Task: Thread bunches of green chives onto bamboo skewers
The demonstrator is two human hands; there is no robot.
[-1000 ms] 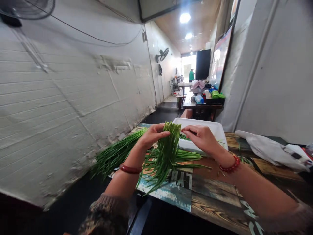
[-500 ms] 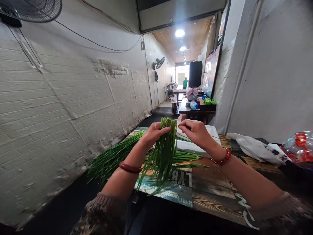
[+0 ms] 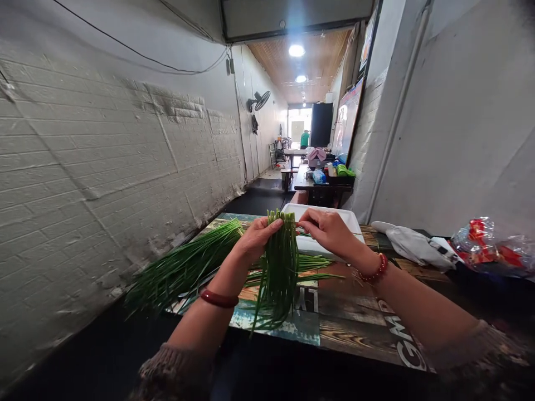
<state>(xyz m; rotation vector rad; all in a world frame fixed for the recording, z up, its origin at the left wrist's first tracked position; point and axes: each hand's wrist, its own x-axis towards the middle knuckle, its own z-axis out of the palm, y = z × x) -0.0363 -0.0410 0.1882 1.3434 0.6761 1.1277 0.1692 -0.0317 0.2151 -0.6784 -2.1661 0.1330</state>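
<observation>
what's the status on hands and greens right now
Left hand shut on chive bunch, tips hanging down over table. Right hand fingers pinching at bunch top. Loose chive pile left, white tray behind; nothing blocking.

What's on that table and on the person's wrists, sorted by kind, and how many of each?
Bunches of green chives: 2, one held up in the left hand as bunch, one pile lying on the table
White tray: 1
White cloth: 1
Clear plastic bag: 1
Red bracelets: 2, on the left wrist and right wrist
Total: 7
</observation>
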